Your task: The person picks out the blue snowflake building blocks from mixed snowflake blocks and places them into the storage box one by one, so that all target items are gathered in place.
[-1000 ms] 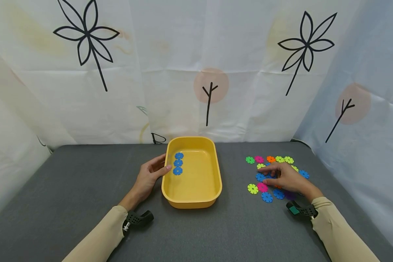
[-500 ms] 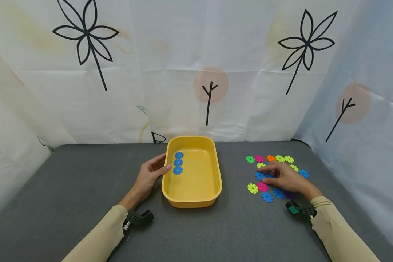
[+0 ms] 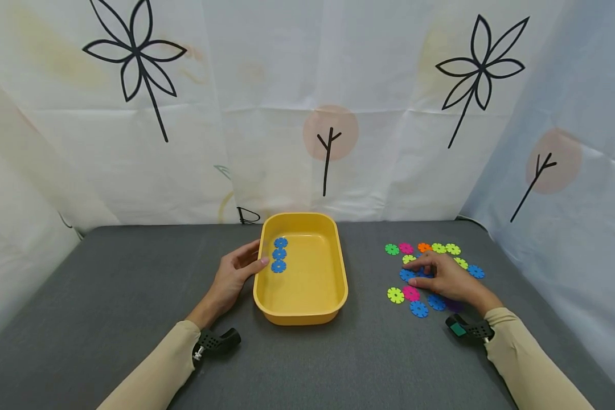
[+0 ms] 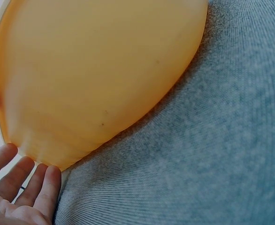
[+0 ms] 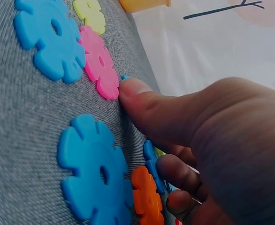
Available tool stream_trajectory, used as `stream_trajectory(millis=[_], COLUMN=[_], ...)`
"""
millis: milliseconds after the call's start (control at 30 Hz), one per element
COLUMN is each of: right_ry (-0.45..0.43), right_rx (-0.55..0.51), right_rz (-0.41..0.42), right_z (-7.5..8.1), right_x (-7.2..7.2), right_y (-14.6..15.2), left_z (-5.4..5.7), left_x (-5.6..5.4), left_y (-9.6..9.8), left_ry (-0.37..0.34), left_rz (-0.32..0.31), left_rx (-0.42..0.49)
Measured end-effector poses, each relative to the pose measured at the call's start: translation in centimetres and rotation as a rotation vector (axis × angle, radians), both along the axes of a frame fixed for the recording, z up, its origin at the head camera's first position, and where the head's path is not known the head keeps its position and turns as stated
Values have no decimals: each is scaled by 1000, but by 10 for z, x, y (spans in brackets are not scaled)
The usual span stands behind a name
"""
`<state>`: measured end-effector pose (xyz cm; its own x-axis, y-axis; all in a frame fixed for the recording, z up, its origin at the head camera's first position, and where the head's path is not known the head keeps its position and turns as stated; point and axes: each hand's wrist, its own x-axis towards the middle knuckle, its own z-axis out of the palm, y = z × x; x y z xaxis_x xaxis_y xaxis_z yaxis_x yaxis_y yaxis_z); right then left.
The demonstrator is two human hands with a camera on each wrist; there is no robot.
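In the head view my left hand (image 3: pixel 230 279) grips the left side of a yellow tray (image 3: pixel 307 320), thumb over the rim and fingers on the outer wall. Three blue flower-shaped discs (image 3: pixel 279 254) lie in a column inside the tray. On the right, my right hand (image 3: pixel 450 278) is low over a spread of coloured flower-shaped discs, its thumb and fingers about a blue disc (image 3: pixel 406 275). In the right wrist view the thumb hides nearly all of that disc. Below the thumb lie a larger-looking blue disc (image 5: pixel 95 171) and an orange disc (image 5: pixel 148 197).
Green (image 3: pixel 392 249), pink (image 3: pixel 411 293), yellow (image 3: pixel 396 295) and more blue discs (image 3: pixel 418 309) lie around the right hand, some hidden beneath it. A grey cloth (image 3: pixel 307 370) covers the table. White printed curtains (image 3: pixel 266 142) hang behind it and at both sides.
Very little differs. The right thumb has shifted slightly left, closer to the blue disc. The left hand and the tray stay in place.
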<state>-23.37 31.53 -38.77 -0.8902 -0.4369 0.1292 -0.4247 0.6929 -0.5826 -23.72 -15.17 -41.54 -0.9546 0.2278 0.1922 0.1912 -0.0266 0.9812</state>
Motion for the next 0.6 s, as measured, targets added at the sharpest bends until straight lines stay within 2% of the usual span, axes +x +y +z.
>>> stream_trajectory(millis=[267, 600], right_ry=[29, 49], right_rx=[19, 22], right_rz=[-14, 52], right_z=[0, 0], right_x=[2, 0], right_y=[-2, 4], left_z=[0, 0], left_x=[0, -1], left_y=[0, 0], left_ry=[-4, -18], left_rz=[-7, 2], left_rx=[2, 2])
